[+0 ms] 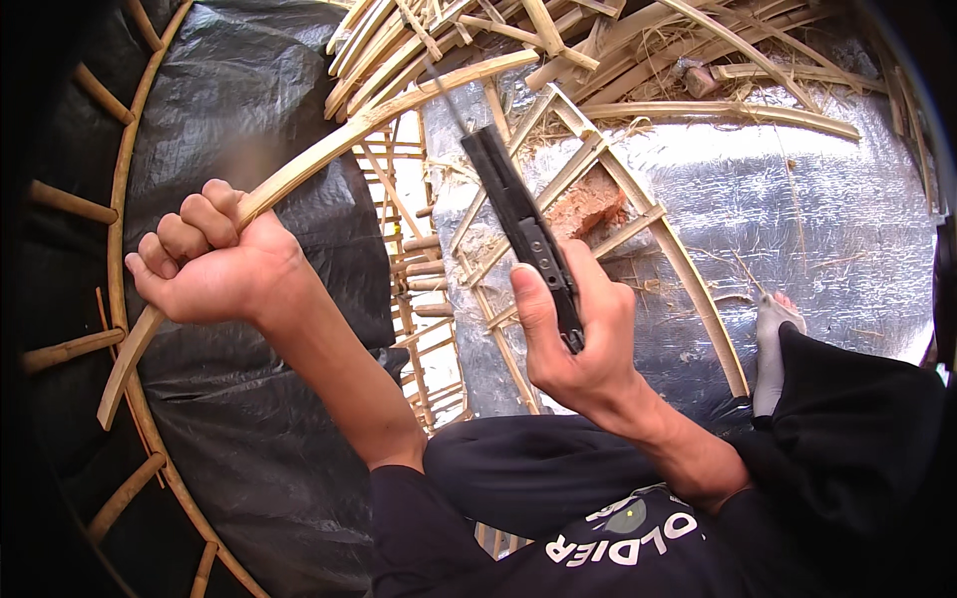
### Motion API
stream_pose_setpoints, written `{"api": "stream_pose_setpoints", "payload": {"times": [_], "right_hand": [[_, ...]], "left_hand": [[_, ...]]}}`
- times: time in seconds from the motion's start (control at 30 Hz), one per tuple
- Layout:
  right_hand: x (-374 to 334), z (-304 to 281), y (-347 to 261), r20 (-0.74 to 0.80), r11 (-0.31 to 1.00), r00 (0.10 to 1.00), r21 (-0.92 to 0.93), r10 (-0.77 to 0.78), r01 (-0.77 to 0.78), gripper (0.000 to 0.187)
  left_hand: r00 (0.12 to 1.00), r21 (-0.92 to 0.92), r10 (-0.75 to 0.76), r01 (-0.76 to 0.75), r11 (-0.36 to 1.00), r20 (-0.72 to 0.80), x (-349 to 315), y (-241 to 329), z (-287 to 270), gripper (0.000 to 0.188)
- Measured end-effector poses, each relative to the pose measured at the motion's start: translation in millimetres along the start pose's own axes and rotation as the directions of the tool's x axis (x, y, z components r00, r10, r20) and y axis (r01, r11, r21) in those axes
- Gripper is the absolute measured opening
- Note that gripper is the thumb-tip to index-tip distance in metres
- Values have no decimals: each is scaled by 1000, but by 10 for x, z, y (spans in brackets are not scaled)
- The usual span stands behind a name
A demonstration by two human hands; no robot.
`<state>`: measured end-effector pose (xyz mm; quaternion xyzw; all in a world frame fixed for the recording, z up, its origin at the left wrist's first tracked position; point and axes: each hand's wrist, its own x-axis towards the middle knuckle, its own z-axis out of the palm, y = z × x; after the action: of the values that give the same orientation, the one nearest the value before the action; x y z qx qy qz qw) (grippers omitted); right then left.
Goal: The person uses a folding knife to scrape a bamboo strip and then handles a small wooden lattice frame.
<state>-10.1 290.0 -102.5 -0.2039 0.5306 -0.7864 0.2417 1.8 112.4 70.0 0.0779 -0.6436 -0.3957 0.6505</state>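
Observation:
My left hand [214,254] is closed in a fist around a long pale bamboo strip [369,120]. The strip slants from the lower left up toward the pile at the top, and its short lower end sticks out below the fist. In my right hand [588,344] is a knife [523,224] with a black riveted handle, my thumb laid along its side. Its thin blade, slightly blurred, points up and crosses the strip near the far end. Whether blade and strip touch, I cannot tell.
Split bamboo strips [638,55] lie heaped at the top. A bamboo lattice frame [688,279] rests on silvery foil sheeting [847,209], beside a broken brick [588,204]. Black plastic sheeting [269,419] and a curved bamboo rail [122,199] are at left. My foot [773,349] is at right.

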Motion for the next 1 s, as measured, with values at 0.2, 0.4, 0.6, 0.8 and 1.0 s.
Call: {"api": "stream_pose_setpoints", "payload": {"times": [0.2, 0.4, 0.6, 0.8, 1.0], "right_hand": [[21, -76, 30, -22, 999, 999, -29, -36, 35, 24], [-125, 60, 69, 35, 980, 983, -83, -181, 183, 29], [-56, 15, 101, -4, 946, 973, -238, -230, 222, 28], [-158, 78, 44, 18, 962, 969, -119, -246, 246, 29], [199, -172, 266, -54, 964, 991, -245, -124, 107, 26]], "left_hand": [[987, -110, -113, 126, 986, 114, -165, 15, 83, 42], [970, -151, -112, 146, 978, 216, -283, 21, 166, 43], [948, -194, -119, 181, 964, 294, -319, 108, 159, 44], [941, -226, -132, 208, 952, 312, -250, 132, 85, 45], [902, -256, -116, 239, 937, 416, -362, 200, 163, 46]]}}
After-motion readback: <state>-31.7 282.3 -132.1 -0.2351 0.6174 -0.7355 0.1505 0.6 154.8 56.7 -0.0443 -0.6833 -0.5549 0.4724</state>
